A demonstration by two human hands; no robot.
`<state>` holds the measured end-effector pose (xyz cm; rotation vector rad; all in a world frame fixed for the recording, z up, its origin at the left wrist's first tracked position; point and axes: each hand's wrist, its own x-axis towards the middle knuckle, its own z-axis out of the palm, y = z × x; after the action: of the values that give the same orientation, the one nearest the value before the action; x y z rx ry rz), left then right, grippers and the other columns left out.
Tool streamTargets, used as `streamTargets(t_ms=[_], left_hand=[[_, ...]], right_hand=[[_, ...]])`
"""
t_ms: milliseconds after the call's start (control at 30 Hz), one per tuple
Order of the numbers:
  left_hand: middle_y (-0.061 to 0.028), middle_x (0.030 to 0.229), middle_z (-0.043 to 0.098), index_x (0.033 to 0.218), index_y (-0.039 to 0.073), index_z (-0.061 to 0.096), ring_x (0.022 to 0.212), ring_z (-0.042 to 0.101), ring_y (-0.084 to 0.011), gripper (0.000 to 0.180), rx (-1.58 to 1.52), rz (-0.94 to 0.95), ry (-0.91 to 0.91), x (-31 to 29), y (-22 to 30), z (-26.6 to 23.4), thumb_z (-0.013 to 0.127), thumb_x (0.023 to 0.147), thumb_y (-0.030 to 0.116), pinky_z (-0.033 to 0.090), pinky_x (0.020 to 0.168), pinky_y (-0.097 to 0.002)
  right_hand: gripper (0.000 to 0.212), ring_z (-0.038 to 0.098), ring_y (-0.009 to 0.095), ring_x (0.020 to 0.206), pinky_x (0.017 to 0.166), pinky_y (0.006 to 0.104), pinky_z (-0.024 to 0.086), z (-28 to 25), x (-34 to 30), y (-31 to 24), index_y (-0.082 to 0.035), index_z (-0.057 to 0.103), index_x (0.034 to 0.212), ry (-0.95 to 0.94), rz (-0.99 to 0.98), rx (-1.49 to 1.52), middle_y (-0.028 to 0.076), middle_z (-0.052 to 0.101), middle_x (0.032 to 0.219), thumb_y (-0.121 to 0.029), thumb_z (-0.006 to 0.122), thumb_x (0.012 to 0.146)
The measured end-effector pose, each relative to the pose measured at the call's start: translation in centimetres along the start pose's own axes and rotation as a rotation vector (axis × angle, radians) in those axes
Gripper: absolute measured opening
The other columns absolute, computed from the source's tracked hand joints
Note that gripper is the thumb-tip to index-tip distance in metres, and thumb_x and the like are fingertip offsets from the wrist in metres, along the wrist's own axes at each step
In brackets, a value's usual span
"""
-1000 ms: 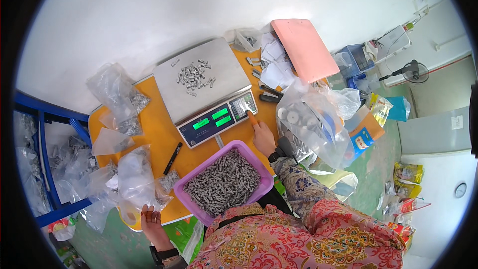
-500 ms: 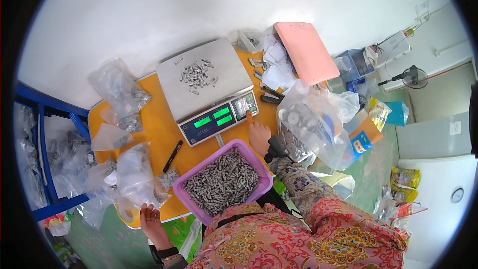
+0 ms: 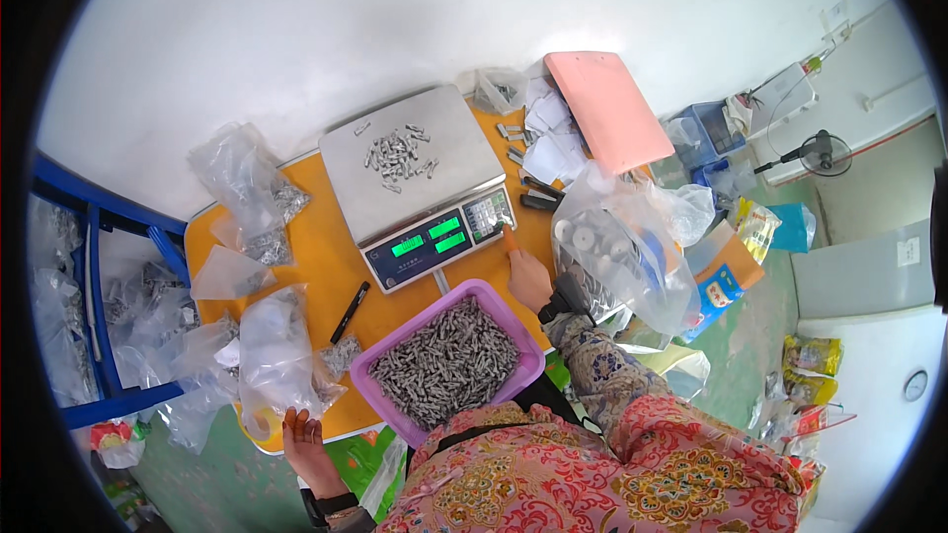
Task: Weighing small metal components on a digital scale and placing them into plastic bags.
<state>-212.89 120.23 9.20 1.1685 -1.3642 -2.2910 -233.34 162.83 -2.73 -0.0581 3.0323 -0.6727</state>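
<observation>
My right hand (image 3: 530, 274) reaches to the keypad of a digital counting scale (image 3: 425, 252), its index finger stretched out at the keys and nothing held. A loose pile of small grey metal parts (image 3: 395, 153) lies on the scale's steel pan (image 3: 454, 128). In front of the scale, close to my body, a pink-purple plastic tub (image 3: 367, 397) is full of similar grey parts (image 3: 444, 360). My left hand (image 3: 304, 434) is at the table's near left edge beside a clear plastic bag (image 3: 272, 345). Its fingers are loosely bent and apart, apparently holding nothing.
Left on the orange table (image 3: 326, 247) lie a black marker (image 3: 351, 311) and more bags of parts (image 3: 262, 197). A blue rack (image 3: 94, 296) stands further left. At right are a clear bag of metal discs (image 3: 602, 247), paper slips (image 3: 553, 148) and a pink clipboard (image 3: 607, 109).
The view has shifted slightly, so the whole scene sits a little lower and to the right. My right index finger has moved slightly down the keypad toward its lower edge. The left hand stays put.
</observation>
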Motion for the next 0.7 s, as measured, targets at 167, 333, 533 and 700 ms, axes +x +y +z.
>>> streamTargets(t_ms=[167,333,533,700], left_hand=[[-0.0058,0.101,0.060,0.117,0.005,0.054,0.086,0.053,-0.0142,0.035,-0.001,0.009,-0.029,0.1,-0.1,0.0,0.045,0.093,0.030,0.043,0.084,-0.0292],[-0.0047,0.101,0.061,0.117,0.007,0.056,0.086,0.054,-0.0141,0.034,-0.009,0.010,-0.056,0.1,-0.2,-0.2,0.045,0.094,0.029,0.044,0.084,-0.0296],[-0.0044,0.100,0.061,0.116,0.007,0.057,0.086,0.054,-0.0139,0.033,-0.018,0.000,-0.037,0.2,-0.3,0.0,0.044,0.094,0.028,0.044,0.083,-0.0297],[-0.0052,0.099,0.062,0.115,0.005,0.057,0.085,0.055,-0.0140,0.033,-0.049,0.013,-0.033,0.3,0.0,0.7,0.044,0.094,0.028,0.045,0.083,-0.0302]], right_hand=[[0.022,0.056,0.037,0.085,0.073,0.0447,0.045,-0.3,0.5,-0.1,0.001,0.052,0.096,-0.035,0.019,-0.015,0.019,0.057,0.089,-0.003,0.050,0.074],[0.021,0.056,0.037,0.085,0.072,0.0451,0.045,-0.9,0.4,-0.9,0.001,0.052,0.096,-0.060,0.023,0.006,0.019,0.057,0.090,-0.003,0.049,0.075],[0.019,0.056,0.038,0.087,0.074,0.0449,0.045,-1.1,0.1,-0.5,0.001,0.052,0.097,-0.073,0.065,0.017,0.019,0.058,0.095,-0.006,0.049,0.079],[0.032,0.056,0.035,0.090,0.078,0.0412,0.045,-2.2,2.6,-2.1,-0.003,0.052,0.112,0.040,0.047,0.254,0.016,0.060,0.100,-0.011,0.056,0.082]])
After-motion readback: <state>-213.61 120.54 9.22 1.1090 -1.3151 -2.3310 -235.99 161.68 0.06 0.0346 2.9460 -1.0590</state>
